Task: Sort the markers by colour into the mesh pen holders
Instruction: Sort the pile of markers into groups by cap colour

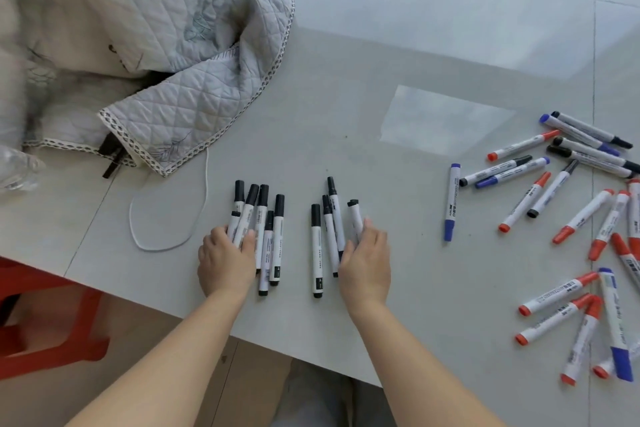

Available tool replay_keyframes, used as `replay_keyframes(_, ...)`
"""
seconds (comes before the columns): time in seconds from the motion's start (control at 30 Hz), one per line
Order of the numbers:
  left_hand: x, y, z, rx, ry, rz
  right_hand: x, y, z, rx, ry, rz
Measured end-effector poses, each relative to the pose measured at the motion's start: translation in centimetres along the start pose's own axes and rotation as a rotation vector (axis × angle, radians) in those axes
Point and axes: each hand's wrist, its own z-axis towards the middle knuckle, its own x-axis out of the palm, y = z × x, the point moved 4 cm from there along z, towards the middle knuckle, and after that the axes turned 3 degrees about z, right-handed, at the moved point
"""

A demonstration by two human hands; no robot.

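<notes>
Two bunches of black-capped white markers lie near the table's front edge. My left hand point(225, 263) rests on the left bunch point(278, 239), fingers curled round a few of its markers. My right hand point(365, 260) closes on the right bunch point(316, 246), thumb and fingers round one tilted marker point(355, 218). To the right lies a lone blue marker point(451, 201). Beyond it a loose pile point(554, 191) mixes red, blue and black markers. More red ones point(557, 295) lie at the lower right. No mesh pen holder is in view.
A quilted grey cloth point(180, 55) covers the table's far left, with a black strap point(112, 156) under its hem. A white cord point(166, 218) loops beside the left bunch. A clear bottle point(17, 166) sits at the left edge; a red stool point(41, 322) stands below.
</notes>
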Motion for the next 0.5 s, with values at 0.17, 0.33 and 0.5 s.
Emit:
replay_keyframes(0.17, 0.6, -0.5, -0.6, 0.067, -0.049, 0.045, 1.6, 1.4, -0.7, -0.104, -0.016, -0.184)
replay_keyframes(0.33, 1.7, -1.0, -1.1, 0.219, -0.018, 0.11, 3.3, 1.3, -1.2, -0.134, 0.053, -0.255)
replay_keyframes(0.5, 2.6, -0.5, -0.9, 0.27, 0.036, 0.187, 3.5, 1.5, -1.3, -0.098, 0.063, -0.238)
